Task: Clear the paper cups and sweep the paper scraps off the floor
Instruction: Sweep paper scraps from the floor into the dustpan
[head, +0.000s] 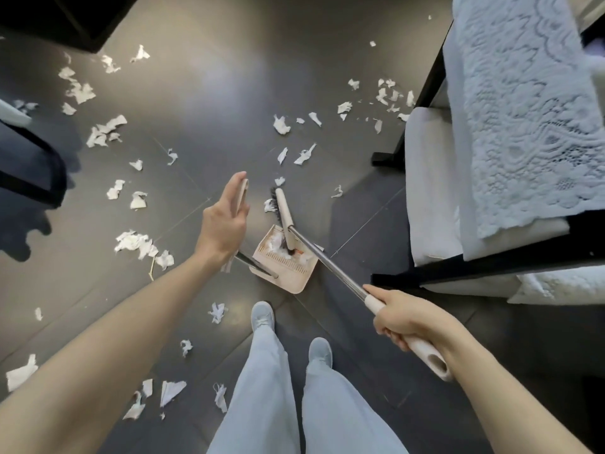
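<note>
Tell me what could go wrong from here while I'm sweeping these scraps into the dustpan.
1. Your left hand lies with nearly straight fingers against the dustpan handle; with so loose a grip, the dustpan may slide or tip as the broom pushes in.
2. Paper scraps lie close around your shoes, so a step could scatter them or track them away.
</note>
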### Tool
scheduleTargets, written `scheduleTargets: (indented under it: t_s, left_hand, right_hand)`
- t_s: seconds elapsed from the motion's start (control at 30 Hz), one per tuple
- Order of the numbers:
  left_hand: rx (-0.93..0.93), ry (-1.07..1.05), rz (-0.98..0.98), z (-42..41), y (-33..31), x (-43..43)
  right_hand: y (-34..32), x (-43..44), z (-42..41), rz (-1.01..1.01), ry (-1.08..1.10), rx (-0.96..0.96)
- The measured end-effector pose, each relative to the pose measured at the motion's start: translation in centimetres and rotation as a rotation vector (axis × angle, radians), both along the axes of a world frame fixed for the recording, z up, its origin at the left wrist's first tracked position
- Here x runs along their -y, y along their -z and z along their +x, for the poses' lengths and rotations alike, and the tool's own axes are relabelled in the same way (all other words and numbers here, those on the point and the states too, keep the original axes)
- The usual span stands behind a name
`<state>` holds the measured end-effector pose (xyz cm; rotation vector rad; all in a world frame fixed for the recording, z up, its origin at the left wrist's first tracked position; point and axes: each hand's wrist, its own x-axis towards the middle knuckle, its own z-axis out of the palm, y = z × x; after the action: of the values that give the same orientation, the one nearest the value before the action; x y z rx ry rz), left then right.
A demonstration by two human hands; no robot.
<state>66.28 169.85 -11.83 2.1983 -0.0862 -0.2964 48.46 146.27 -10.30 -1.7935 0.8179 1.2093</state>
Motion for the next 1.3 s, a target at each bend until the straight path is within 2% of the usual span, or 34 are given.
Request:
scheduleTargets:
  t_s: [0.17, 0.3, 0.47, 0.6, 0.73, 0.8, 0.93, 1.07, 1.3]
  left_hand:
    - [-0.029, 0.045, -0.07, 2.4, 0.0, -2.0]
    - [-0.05, 0.057, -0.081, 4.3, 0.5, -5.0]
    - [-0.043, 0.079, -0.085, 7.8, 0.1, -6.8]
    - [-0.005, 0.098, -0.024, 10.0, 0.0, -6.5]
    - [0.007, 0.121, 0.012, 11.4, 0.5, -7.5]
    - [-0.032, 0.149, -0.004, 12.0, 1.1, -8.4]
    - [-0.032, 0.113, 0.023, 13.2, 0.8, -8.8]
    - [-0.061, 0.085, -0.067, 14.4, 0.9, -8.3]
    - [-0.038, 0.011, -0.101, 15.3, 0.4, -9.3]
  right_hand:
    - [-1.6, 0.9, 2.2, -0.064, 0.11, 0.078]
    - [0.1, 1.0, 6.0, -0.169, 0.179, 0.112]
    - [3.1, 1.0, 12.0, -0.333, 0.097, 0.085]
    - [4.2, 0.8, 15.1, -0.373, 0.054, 0.059]
    - [5.5, -1.4, 16.7, -0.286, 0.102, 0.013]
    - [5.6, -3.2, 16.8, -0.251, 0.06, -0.009]
    - [4.7, -7.5, 16.7, -0.089, 0.125, -0.035]
    - [2.8, -10.1, 16.6, 0.06, 0.226, -0.046]
    - [-1.8, -10.8, 16.0, -0.091, -0.103, -0.01]
